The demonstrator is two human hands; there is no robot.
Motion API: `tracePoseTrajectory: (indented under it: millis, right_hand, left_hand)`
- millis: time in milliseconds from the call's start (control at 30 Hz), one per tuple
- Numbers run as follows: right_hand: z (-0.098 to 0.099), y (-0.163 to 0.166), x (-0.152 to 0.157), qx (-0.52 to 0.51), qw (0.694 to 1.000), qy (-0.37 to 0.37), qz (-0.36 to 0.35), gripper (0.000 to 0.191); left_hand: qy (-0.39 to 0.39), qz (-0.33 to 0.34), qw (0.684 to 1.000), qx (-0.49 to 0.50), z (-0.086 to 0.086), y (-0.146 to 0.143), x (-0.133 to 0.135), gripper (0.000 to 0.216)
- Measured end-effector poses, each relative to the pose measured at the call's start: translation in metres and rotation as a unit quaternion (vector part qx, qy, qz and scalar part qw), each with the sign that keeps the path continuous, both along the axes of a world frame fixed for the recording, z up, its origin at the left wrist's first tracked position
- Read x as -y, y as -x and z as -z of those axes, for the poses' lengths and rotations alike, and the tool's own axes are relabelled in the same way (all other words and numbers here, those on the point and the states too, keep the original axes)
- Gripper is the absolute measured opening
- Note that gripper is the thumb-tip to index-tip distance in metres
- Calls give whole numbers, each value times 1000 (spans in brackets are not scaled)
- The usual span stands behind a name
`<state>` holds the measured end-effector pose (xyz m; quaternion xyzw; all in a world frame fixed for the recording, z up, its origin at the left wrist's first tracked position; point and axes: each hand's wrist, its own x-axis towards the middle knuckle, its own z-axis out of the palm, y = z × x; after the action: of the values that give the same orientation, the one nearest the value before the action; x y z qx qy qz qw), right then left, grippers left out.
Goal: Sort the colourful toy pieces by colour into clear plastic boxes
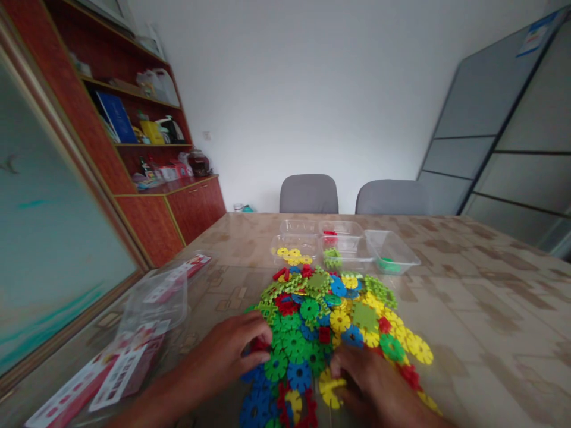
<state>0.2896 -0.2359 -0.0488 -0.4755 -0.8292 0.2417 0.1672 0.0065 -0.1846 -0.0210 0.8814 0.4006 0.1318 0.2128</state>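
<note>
A heap of plastic interlocking pieces, slotted discs and squares in green, blue, yellow and red, spreads over the table in front of me. At the heap's left edge, my left hand (252,342) has its fingers curled beside the green slotted discs (292,345). A dark red patch shows inside its grip, but I cannot make out what it is. My right hand (359,368) is on the near right side, its fingers closed at a yellow slotted disc (329,387). Blue slotted discs (298,375) lie between the hands.
Behind the heap stand clear plastic trays; one tray (413,261) has a green piece, others hold yellow discs (293,257), a light green piece (332,258) and red pieces (330,236). Clear packaging (154,303) with printed cards lies at left. Two grey chairs (308,195) are beyond the table.
</note>
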Motion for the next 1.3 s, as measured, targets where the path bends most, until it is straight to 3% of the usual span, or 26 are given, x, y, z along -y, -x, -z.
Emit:
tracePoseTrajectory:
  millis: [133,267,367,467,567,767,1033,1167,1300]
  right_hand:
    - [-9,-20,-11,-63,998,-10,-7,6]
    - [-32,-62,-29,-61,998,9,17,29]
    - [-42,-102,-40,-16,998,57,22,37]
    - [-39,-133,-48,25,995,98,4,34]
    - [-28,-150,-51,57,992,98,48,17]
    - [-20,-149,-51,76,985,108,111,29]
    - [-34,-143,-48,5,994,100,36,18]
    - [-44,-151,-46,-20,994,94,54,14]
    - [-50,-144,-42,-53,992,97,55,22]
  left_hand:
    - [-24,40,999,11,7,-3,1,6]
    - [-39,110,993,15,13,-8,4,6]
    - [-54,125,991,3,15,-15,10,7]
    - [-62,131,990,1,15,-21,13,9]
    - [-67,137,988,-4,14,-25,16,11]
    - [-81,128,988,15,10,-27,19,9]
    - [-115,118,986,39,15,-28,21,13]
    - [-111,118,986,48,15,-29,22,12]
    - [-88,122,987,58,19,-32,23,12]
